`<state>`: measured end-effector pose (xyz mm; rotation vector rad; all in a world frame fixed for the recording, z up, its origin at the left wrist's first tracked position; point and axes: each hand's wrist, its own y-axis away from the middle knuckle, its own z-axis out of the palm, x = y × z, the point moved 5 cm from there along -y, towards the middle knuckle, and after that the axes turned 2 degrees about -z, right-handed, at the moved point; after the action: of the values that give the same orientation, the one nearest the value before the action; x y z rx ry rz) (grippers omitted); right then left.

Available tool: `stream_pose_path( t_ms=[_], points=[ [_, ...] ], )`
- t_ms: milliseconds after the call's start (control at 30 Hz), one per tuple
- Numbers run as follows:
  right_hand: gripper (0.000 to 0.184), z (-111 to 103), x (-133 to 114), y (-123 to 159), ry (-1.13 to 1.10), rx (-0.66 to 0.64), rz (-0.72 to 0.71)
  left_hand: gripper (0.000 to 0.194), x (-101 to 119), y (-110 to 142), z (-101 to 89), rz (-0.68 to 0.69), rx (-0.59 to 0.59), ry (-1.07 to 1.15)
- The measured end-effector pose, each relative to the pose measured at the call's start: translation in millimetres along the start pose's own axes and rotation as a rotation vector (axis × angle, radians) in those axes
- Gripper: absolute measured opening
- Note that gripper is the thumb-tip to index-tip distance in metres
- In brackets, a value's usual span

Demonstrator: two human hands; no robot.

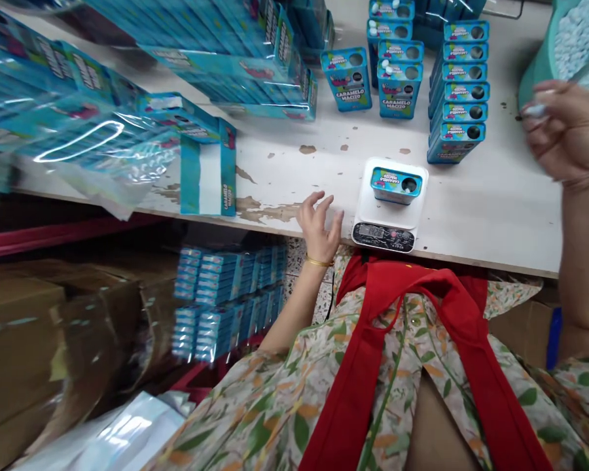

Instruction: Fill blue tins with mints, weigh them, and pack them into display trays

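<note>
My left hand [320, 229] hovers at the table's front edge, fingers apart and holding nothing. To its right stands a white kitchen scale [366, 212] with a lit display. On the scale sits a small blue candy box [396, 186], labelled "Caramelo Macizo", with a round hole in its top and something white showing inside. My right hand [572, 131], slightly blurred, is closed in a pinch on pale candies [536, 111]. It is at the front of a green tub [540, 72] heaped with light blue candies [582, 39].
A row of blue boxes with round holes [456, 140] stands behind the scale. More boxes [400, 91], some with white candies on top, are left of it. Wrapped stacks [255, 72] and an opened blue carton [209, 173] lie farther left. Wrapped packs [216, 301] sit below the table.
</note>
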<state>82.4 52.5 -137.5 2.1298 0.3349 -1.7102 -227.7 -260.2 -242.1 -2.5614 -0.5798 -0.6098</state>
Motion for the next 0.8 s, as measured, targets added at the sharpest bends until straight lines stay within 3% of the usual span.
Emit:
stream_pose_path(
  t_ms=[67,133,233,333,467,800],
  points=[
    [0.029,56.8,-20.6,33.2,-0.099,-0.045,0.042,0.041,-13.5,13.1,10.6,-0.015,-0.018,-0.01],
    [0.019,99.9,-38.9,56.4,0.005,-0.136,-0.032,0.041,-18.0,21.3,18.1,0.002,-0.03,-0.018],
    [0.009,133.7,-52.9,74.2,0.383,-0.225,-0.21,0.038,-16.5,25.0,23.7,0.025,-0.034,-0.01],
    [0.02,147.3,-50.7,79.4,0.73,-0.287,-0.263,0.037,-15.0,23.3,25.2,0.004,-0.036,0.013],
    [0.03,156.9,-45.5,83.0,0.96,-0.365,-0.247,0.036,-14.7,22.0,25.7,-0.021,-0.045,0.012],
    [0.03,161.9,-49.6,84.8,0.941,-0.41,-0.245,0.042,-13.3,21.1,25.5,-0.037,-0.027,0.016]
  ],
)
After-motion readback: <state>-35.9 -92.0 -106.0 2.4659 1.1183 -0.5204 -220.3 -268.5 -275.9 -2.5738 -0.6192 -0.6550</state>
